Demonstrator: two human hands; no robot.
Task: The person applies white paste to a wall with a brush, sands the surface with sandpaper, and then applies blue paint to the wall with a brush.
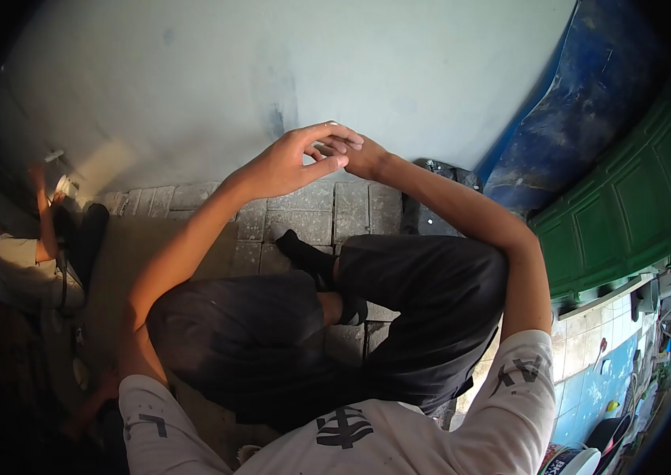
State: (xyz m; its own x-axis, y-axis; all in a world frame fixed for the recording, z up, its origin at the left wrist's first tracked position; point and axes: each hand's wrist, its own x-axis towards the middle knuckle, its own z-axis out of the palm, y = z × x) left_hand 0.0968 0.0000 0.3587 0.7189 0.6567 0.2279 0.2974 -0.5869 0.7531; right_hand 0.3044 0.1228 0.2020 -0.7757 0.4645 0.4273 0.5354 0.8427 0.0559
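Both hands are raised in front of the pale wall (193, 87), above the crossed legs in dark trousers. My left hand (304, 158) comes from the left side, its fingers apart and bent toward the other hand, with nothing seen in it. From the right side comes my right hand (355, 156), its fingers partly hidden behind the fingers of the first, so what they hold, if anything, does not show. The two hands meet or overlap at the fingertips. Below them lie grey paving blocks (300, 226) and a foot in a black sock (300, 249).
At the far left another person (23, 257) sits with a raised arm near a white object (66, 188). A blue panel (553, 119) and a green panel (620, 214) stand at the right. A dark bag-like object (434, 218) lies by the wall. A white tub (573, 461) is at the bottom right.
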